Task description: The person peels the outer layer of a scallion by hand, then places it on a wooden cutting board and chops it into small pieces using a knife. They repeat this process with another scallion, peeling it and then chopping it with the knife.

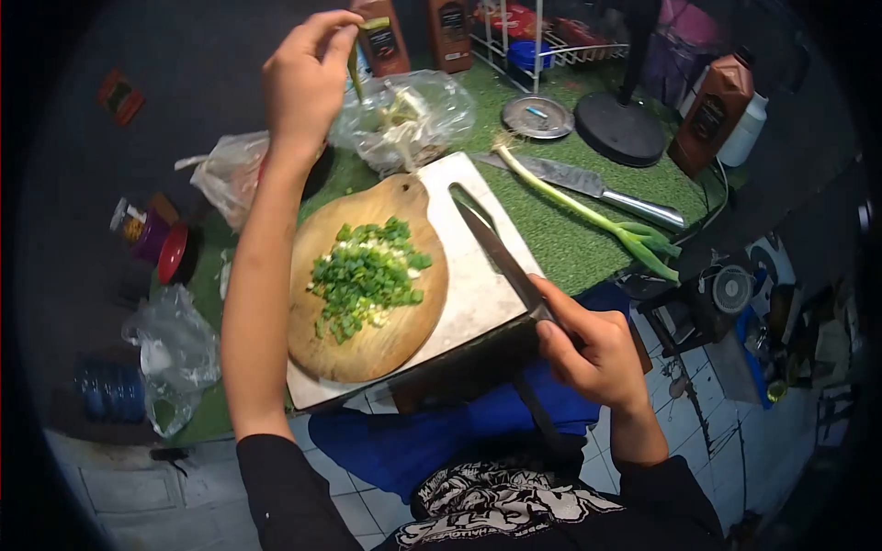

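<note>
**Right hand [593, 354] on the knife [503, 260], left hand [310, 73] pinching a green strip [354, 72]**

The right grip is closed around the knife's handle, mostly hiding it; the blade is above a white slab [478, 303]. The left grip is narrow, thumb against finger, near a clear bag [450, 103] of pale, hard-to-identify scraps [404, 115]. Chopped greens [372, 280] lie on the wooden board [367, 360]. Beyond, a metal dish [514, 120] holds a small blue item [537, 112].
</note>
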Demonstrator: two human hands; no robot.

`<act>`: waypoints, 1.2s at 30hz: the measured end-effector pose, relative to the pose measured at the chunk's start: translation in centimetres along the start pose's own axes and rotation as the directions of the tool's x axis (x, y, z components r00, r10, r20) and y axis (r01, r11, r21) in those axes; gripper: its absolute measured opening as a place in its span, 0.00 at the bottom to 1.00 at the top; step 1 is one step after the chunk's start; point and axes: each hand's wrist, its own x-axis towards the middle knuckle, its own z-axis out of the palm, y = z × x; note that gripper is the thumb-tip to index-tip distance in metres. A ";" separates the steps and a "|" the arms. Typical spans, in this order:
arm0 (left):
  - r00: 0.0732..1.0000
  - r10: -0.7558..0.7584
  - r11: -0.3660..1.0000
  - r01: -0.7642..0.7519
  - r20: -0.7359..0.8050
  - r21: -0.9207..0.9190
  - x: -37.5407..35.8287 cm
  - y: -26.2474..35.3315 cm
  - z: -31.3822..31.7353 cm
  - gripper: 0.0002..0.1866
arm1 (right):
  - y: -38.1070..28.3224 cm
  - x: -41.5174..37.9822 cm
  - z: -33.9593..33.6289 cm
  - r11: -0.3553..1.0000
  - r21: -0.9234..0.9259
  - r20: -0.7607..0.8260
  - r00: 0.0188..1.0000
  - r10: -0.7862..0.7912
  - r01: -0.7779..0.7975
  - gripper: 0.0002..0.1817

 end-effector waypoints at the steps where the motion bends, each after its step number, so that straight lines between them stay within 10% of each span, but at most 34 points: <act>1: 0.993 0.106 0.992 -0.109 0.052 0.062 0.3 -1.5 1.9 0.07 | 0.6 -0.6 -0.9 1.000 -0.010 -0.044 0.999 0.023 -0.023 0.26; 5: 0.881 0.255 0.932 -0.334 0.399 0.142 -2.1 -8.2 6.3 0.08 | 2.2 -2.6 -4.2 0.989 -0.019 -0.182 0.974 0.138 -0.144 0.25; 10: 0.586 -0.359 0.906 0.033 0.726 0.422 -4.0 -8.0 6.3 0.15 | 4.0 -4.1 -6.4 0.965 0.089 -0.311 0.913 0.263 -0.248 0.25; 13: 0.536 -0.423 0.841 -0.069 0.731 0.537 -3.0 -7.5 6.9 0.16 | 4.4 -3.8 -6.6 0.961 0.066 -0.320 0.907 0.274 -0.268 0.26; 18: 0.708 -0.087 0.907 -0.235 0.701 0.350 -2.9 -4.5 6.9 0.14 | 5.5 -0.6 -6.3 0.982 0.046 -0.419 0.889 0.185 -0.182 0.28; 24: 0.790 0.044 0.932 -0.253 0.612 0.260 -4.8 0.4 1.7 0.11 | 7.1 6.5 -6.6 0.800 -0.591 -0.337 0.869 -0.362 0.105 0.24; 28: 0.803 0.013 0.930 -0.229 0.596 0.289 -7.4 3.2 -3.5 0.11 | 7.4 9.6 -6.1 0.738 -0.661 -0.208 0.978 -0.003 -0.138 0.14; 36: 0.807 -0.198 0.980 0.175 0.556 0.095 -11.5 7.9 -8.1 0.11 | 0.6 6.7 -6.9 0.903 -0.391 -0.376 0.926 0.018 -0.176 0.12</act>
